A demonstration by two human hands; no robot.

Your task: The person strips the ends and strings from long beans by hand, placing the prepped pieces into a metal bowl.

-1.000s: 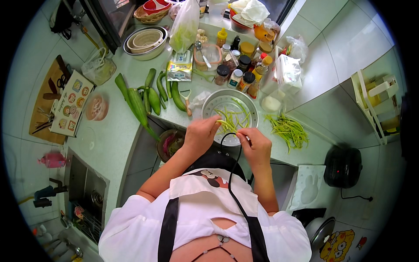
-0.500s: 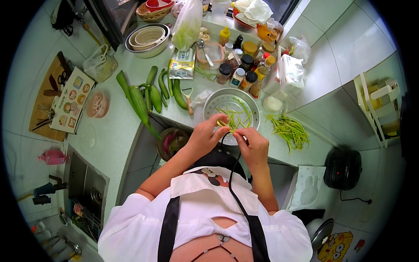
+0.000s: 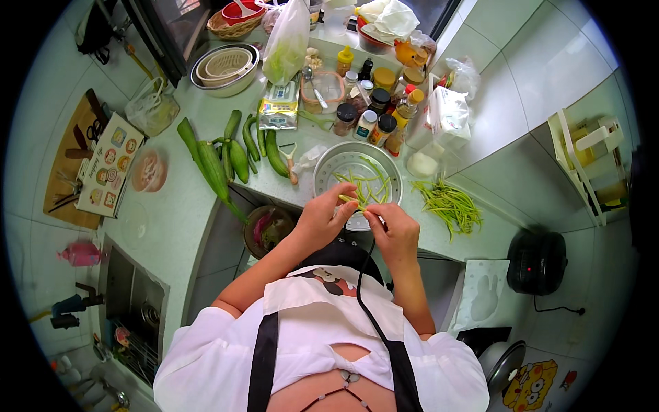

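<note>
Both my hands meet over the near rim of a perforated metal colander that has several cut green pieces in it. My left hand pinches a thin green stem between thumb and fingers. At its other end my right hand grips the same stem, fingertips close to the left ones. Whether it is a bean or another stalk, I cannot tell. A pile of long, thin green stems lies on the counter right of the colander.
Left of the colander are a peeler, cucumbers and a long green gourd. Behind stand seasoning jars and a plastic container. A waste bin sits below the counter edge, a sink at left.
The whole view has shifted slightly. Both hands keep their pinch on the stem, with hardly any movement of the fingers.
</note>
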